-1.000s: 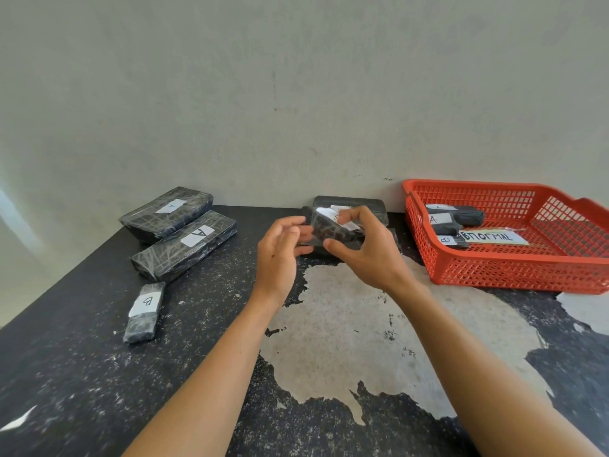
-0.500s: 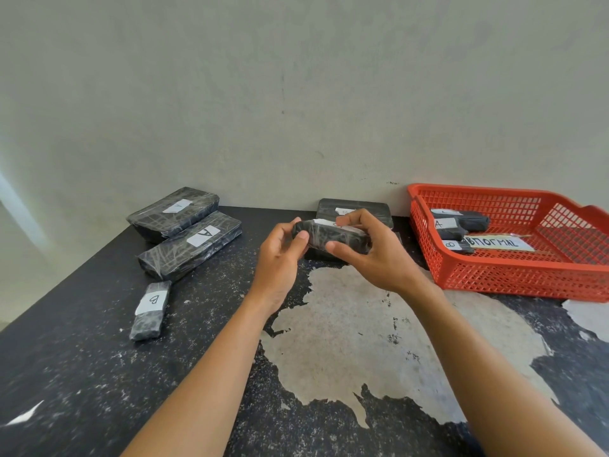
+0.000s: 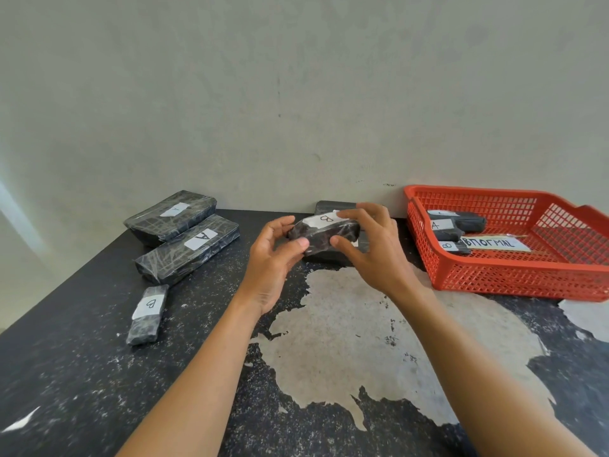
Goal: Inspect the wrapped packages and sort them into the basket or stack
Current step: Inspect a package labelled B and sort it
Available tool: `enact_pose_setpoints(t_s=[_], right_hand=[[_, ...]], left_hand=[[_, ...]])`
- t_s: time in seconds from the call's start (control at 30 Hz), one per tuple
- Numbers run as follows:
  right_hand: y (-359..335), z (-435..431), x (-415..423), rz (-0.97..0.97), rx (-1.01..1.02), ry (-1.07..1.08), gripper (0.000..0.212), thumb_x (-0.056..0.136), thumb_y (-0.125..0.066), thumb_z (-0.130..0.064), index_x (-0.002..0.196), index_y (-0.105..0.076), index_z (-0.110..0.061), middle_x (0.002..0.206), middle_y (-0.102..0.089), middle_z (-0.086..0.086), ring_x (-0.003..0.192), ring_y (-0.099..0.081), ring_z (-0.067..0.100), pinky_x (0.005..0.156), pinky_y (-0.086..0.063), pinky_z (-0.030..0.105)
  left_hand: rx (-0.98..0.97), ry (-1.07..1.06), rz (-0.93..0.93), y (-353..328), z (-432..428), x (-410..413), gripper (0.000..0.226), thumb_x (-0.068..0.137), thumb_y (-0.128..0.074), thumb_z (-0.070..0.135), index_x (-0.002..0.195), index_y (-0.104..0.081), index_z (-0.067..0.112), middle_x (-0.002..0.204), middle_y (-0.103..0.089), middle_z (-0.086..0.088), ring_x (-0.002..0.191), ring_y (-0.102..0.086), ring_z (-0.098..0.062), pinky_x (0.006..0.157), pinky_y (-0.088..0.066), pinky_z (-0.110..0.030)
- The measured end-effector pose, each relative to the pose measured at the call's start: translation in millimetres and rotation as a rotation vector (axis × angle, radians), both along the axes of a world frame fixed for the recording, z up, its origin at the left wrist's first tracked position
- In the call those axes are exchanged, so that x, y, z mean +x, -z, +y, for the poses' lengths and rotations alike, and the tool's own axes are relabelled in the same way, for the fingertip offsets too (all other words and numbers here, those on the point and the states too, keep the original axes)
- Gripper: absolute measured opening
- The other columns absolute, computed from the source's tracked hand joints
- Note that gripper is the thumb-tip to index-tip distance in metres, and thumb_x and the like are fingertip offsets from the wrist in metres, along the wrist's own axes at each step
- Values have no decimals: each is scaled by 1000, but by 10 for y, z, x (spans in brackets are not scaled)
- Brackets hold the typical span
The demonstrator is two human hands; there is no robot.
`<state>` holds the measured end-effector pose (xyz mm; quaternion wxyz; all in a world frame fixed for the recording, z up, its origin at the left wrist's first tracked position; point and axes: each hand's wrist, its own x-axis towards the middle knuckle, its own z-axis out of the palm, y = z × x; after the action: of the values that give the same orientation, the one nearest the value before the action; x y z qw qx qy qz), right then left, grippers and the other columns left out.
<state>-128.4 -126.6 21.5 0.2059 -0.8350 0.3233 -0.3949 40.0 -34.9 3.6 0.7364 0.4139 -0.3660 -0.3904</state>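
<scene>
Basket (image 3: 494, 285) holds packages (image 3: 469, 222) and a card (image 3: 494, 243); left hand (image 3: 268, 258) and right hand (image 3: 375, 255) fingers (image 3: 349, 213) clamp B-marked package (image 3: 321, 231).

Black white-labelled packages (image 3: 324, 233), red mesh basket (image 3: 514, 278), speckled black table (image 3: 82, 374) with pale worn patches

Black wrapped package (image 3: 324, 237) marked B is held above the table (image 3: 346, 324) by both hands: left hand (image 3: 268, 258) gripped on its left end, right hand (image 3: 375, 252) curled over the top. Red basket (image 3: 514, 278) is seen at right, two long packages (image 3: 184, 250) at left.
</scene>
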Motion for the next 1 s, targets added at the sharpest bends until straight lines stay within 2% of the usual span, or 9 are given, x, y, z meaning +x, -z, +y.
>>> enact_pose_setpoints(t_s=[0.1, 0.2, 0.27, 0.4, 0.47, 0.67, 0.83, 0.93, 1.0], right_hand=[[-22, 34, 10, -82, 108, -1, 28, 93, -65, -29, 121, -59, -30, 122, -46, -6, 93, -60, 1, 81, -54, 21], [-28, 53, 31, -105, 139, -28, 24, 96, -60, -15, 120, -62, -22, 119, -54, -6, 83, -59, -16, 73, -52, 8], [-11, 46, 44, -108, 179, -52, 27, 99, -55, -14, 125, -60, -20, 120, -60, -5, 88, -60, -15, 72, -50, 7], [13, 54, 81, -126, 321, -157, 39, 100, -50, -36, 137, -52, -23, 128, -62, -11, 111, -63, 6, 92, -55, 34], [17, 80, 102, -134, 360, -171, 48, 96, -55, -43, 139, -48, -25, 131, -60, -12, 111, -64, 6, 92, -56, 37], [28, 127, 135, -198, 338, -100, 50, 94, -64, -23, 140, -46, -23, 128, -55, -14, 114, -59, 7, 83, -54, 18], [33, 119, 122, -181, 232, -76, 43, 96, -59, -12, 136, -49, -22, 121, -58, -15, 111, -60, 6, 90, -55, 28], [34, 46, 80, -149, 231, -144, 41, 96, -57, -6, 134, -51, -20, 127, -61, -8, 117, -60, 7, 95, -54, 35], [15, -13, 30, -133, 271, -242, 42, 95, -55, -1, 135, -51, -15, 132, -59, -5, 123, -56, 6, 101, -51, 35]], left_hand=[[21, -40, 56, -6, -31, -3, 27, 96, -52, 2, 118, -64, 13, 109, -59, -13, 103, -62, -20, 90, -55, -34], [42, -91, 0, -1, -53, -60, 26, 95, -54, -5, 109, -70, 10, 115, -67, -10, 106, -65, -19, 87, -57, -29], [56, -111, -6, 6, -62, -93, 23, 92, -58, -5, 103, -71, 11, 123, -65, -9, 110, -65, -17, 86, -57, -27], [69, -200, -89, 59, -92, -155, 24, 91, -60, -5, 107, -69, 11, 120, -69, -11, 112, -66, -21, 91, -56, -30], [62, -261, -168, 85, -96, -201, 27, 91, -61, -6, 110, -68, 11, 119, -70, -9, 111, -68, -17, 95, -55, -31], [23, -287, -237, 60, -69, -266, 29, 89, -62, -8, 111, -68, 11, 119, -68, -3, 110, -66, -4, 94, -54, -26], [2, -213, -152, 59, -40, -280, 28, 95, -51, -7, 102, -71, 13, 114, -70, -5, 105, -69, -14, 84, -58, -28], [22, -259, -194, 54, -43, -230, 29, 94, -55, -5, 114, -63, 15, 108, -69, -6, 96, -71, -13, 80, -60, -31], [39, -266, -225, 44, -42, -151, 46, 91, -61, -6, 128, -53, 21, 116, -63, -3, 92, -71, -10, 77, -60, -31]])
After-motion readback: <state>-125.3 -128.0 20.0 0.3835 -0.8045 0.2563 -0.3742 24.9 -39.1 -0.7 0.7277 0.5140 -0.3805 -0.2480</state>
